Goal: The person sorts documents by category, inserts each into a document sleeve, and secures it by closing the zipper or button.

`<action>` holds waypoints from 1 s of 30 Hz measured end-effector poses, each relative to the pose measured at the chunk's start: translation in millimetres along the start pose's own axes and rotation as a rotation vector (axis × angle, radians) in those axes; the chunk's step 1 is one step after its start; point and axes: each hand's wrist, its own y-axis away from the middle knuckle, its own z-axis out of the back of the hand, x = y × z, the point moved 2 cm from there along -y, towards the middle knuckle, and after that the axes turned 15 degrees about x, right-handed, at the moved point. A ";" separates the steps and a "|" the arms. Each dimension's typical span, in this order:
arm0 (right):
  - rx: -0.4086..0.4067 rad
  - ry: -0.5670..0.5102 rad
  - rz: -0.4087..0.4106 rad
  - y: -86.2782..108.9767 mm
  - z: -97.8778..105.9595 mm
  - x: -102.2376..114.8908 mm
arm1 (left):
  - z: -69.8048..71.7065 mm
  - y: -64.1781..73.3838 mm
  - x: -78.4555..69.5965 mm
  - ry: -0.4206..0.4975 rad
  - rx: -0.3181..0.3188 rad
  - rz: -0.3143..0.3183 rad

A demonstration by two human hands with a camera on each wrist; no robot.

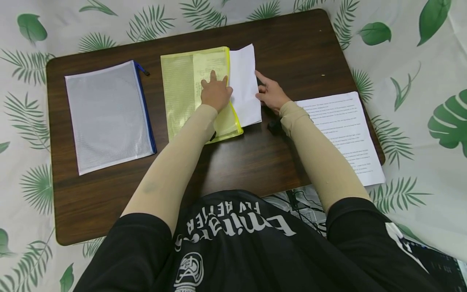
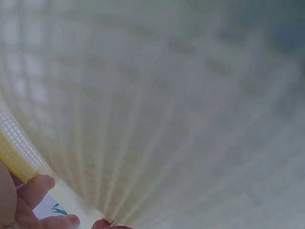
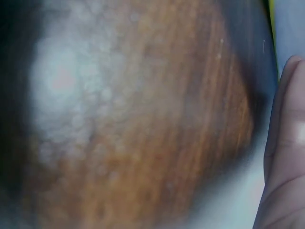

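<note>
A yellow mesh zip pouch [image 1: 178, 89] lies on the table, with white sheets of paper [image 1: 243, 89] partly inside it and sticking out of its right side. My left hand [image 1: 216, 92] rests on top of the pouch near that opening, fingers spread. The left wrist view shows fingertips [image 2: 43, 183] by the yellow edge band, the mesh blurred close up. At the outer edge of the sheets, my right hand [image 1: 271, 93] touches the paper with its fingers extended. Its thumb [image 3: 293, 129] looks straight in the right wrist view.
On the left of the dark wooden table [image 1: 109, 202] lies a clear-white mesh pouch [image 1: 109, 117] with a blue zip edge. A stack of printed pages [image 1: 337, 125] lies at the right, partly under my right forearm. Cables [image 1: 306, 207] show below the table's front edge.
</note>
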 end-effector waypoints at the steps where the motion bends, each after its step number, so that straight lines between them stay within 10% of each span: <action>1: 0.001 -0.003 0.010 -0.6 -0.1 -0.3 | -0.1 -0.1 -0.1 0.003 0.001 0.001; 30: 0.092 -0.105 0.062 -11.0 -12.8 5.0 | -2.2 3.1 -3.7 0.050 0.004 0.019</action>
